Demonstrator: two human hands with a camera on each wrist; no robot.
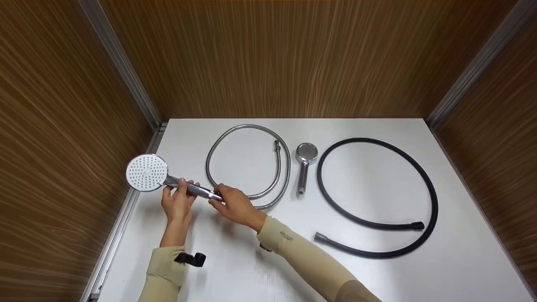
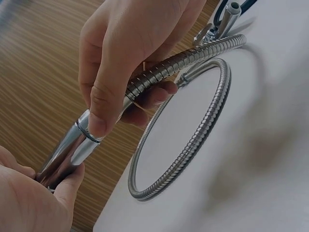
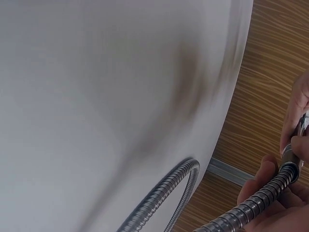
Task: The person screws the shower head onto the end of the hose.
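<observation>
My left hand [image 1: 176,205] grips the chrome handle of a large shower head [image 1: 147,173], whose round white nozzle face points up at the left of the table. At the handle's lower end, my right hand [image 1: 237,204] pinches the metal end fitting of a silver shower hose [image 1: 247,125]. In the left wrist view, the fitting meets the handle [image 2: 67,150], with my right thumb over the joint. Whether the threads are engaged is hidden. From the fitting [image 3: 289,157], the ribbed hose runs down to a loop on the table.
A smaller chrome shower head [image 1: 306,153] lies right of the silver loop. Farther right, a black hose [image 1: 432,188] is laid in a wide open loop. Wood-grain panels [image 1: 272,58] enclose the white table [image 1: 235,260] at the back and sides.
</observation>
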